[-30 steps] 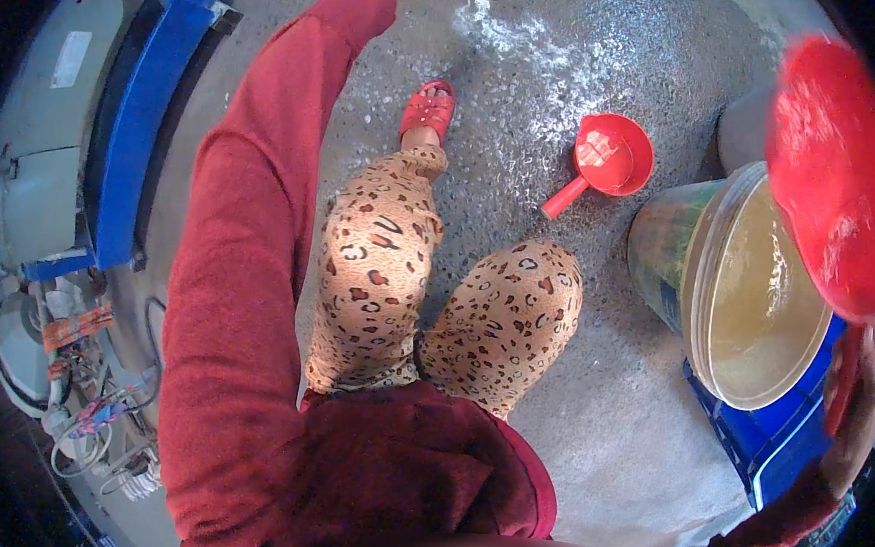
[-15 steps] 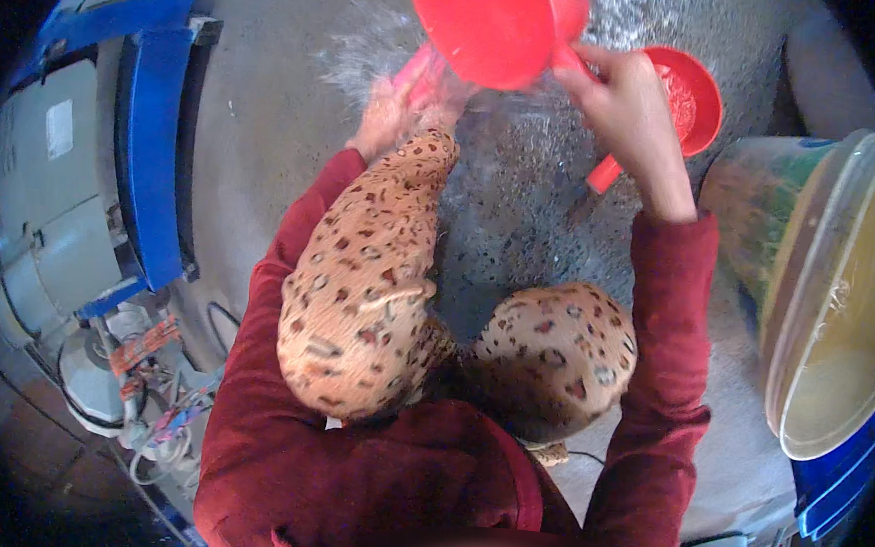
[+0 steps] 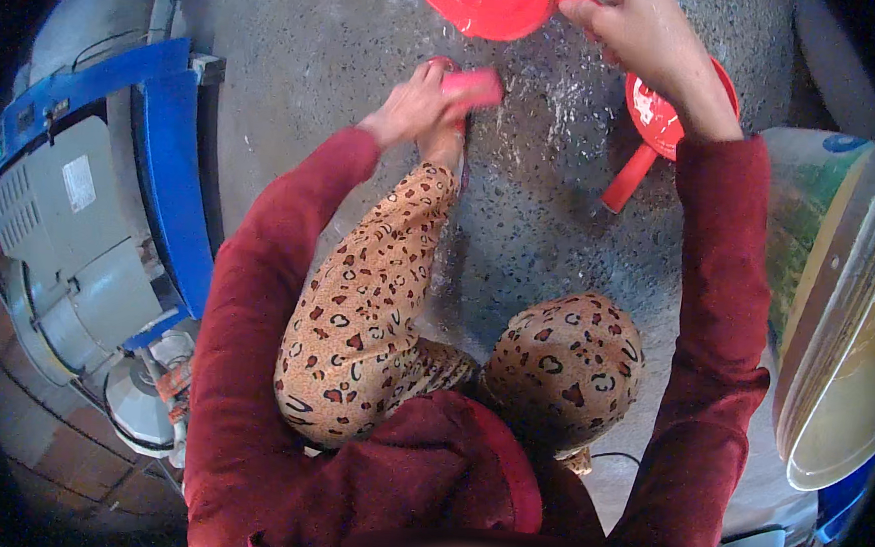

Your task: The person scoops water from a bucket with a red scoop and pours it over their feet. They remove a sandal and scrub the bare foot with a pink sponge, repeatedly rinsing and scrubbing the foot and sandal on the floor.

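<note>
At the top, my right hand [image 3: 644, 34] grips the handle of a red plastic dipper [image 3: 486, 4], whose bowl is partly cut off by the upper edge. My left hand [image 3: 413, 107] is closed around a pink oblong block [image 3: 472, 90], smeared by motion, so its exact kind is unclear. That hand is by my foot [image 3: 442, 145], on the wet floor; the hand partly covers the foot. Below my right wrist, a second red dipper [image 3: 655, 119] rests on the floor, its handle pointing toward me and a shiny surface inside its bowl.
A large round tub [image 3: 820, 327] with a pale rim stands at my right. On the left is a blue frame [image 3: 177, 187] with a grey metal machine [image 3: 72, 191]. Wet speckled concrete floor [image 3: 552, 210] lies between my feet and the dippers.
The splash of water near my left hand is gone. My right hand and its dipper have moved up and right. The pink block has shifted right, clear of the foot.
</note>
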The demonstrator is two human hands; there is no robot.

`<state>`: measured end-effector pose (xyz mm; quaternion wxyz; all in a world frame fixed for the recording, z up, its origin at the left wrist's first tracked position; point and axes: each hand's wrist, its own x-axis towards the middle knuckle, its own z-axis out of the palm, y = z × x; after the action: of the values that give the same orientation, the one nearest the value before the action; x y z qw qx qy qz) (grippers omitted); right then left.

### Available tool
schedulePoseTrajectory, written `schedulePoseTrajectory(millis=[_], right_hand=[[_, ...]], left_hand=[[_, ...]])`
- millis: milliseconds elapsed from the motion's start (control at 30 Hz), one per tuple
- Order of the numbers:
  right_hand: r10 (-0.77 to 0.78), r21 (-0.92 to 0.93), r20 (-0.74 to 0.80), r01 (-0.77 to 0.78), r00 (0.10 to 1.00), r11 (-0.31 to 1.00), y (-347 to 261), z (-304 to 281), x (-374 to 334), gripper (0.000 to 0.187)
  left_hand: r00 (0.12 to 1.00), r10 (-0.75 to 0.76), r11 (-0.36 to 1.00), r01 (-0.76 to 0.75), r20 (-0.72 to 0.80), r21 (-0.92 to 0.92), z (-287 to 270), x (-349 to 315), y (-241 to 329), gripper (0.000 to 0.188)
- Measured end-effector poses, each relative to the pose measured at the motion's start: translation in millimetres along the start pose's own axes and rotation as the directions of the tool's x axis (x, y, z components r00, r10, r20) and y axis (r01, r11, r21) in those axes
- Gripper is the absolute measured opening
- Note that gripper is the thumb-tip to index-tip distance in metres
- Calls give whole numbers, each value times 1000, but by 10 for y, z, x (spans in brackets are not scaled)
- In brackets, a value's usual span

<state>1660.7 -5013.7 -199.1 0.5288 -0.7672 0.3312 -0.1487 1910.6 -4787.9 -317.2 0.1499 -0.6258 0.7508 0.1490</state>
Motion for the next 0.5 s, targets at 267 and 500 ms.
schedulePoseTrajectory(millis=[267,500], right_hand=[[77,68,-9,-76,997,995,348,-101,-374,19],[188,157,80,-199,979,967,412,-134,-495,19]], left_hand=[[907,208,977,-176,367,-120,-411,-611,-350,53],[831,346,938,-309,435,-156,-1080,357,-725,54]])
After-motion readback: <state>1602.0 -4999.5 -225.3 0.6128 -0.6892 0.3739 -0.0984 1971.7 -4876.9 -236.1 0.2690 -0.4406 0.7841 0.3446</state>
